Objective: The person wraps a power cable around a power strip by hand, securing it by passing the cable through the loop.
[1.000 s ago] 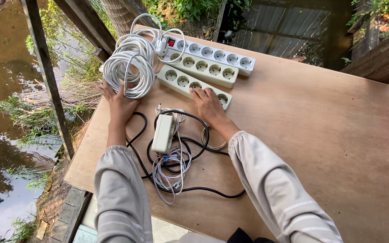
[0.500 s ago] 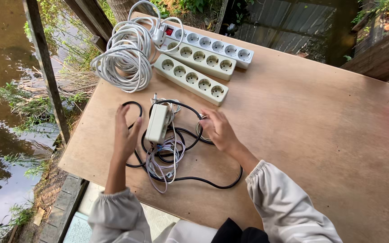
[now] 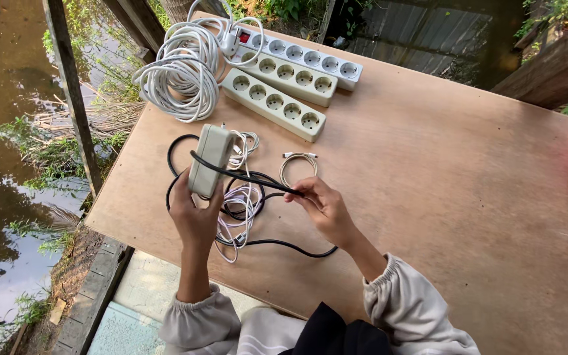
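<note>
Head view, looking down on a brown wooden table [image 3: 442,171] set beside muddy water at far left. Far left on the table: a coil of white cable [image 3: 179,69], then three white power strips [image 3: 274,105] lying side by side at an angle. Nearer, left hand [image 3: 195,217] raised just above the table, grip closed around the lower end of a pale grey adapter box [image 3: 206,160], held upright. Black cord [image 3: 244,176] crossing the front of the box and running right to the right hand [image 3: 323,207], pinched there between thumb and fingertips. Below both hands, a tangle of thin white and lilac wires [image 3: 241,210] mixed with loops of the same black cord. Just right of that, a small coiled white cable [image 3: 297,164] lying apart. Likely snag: black cord dragging the thin wires along, since loops overlap; box near the table's left edge, above the water.
</note>
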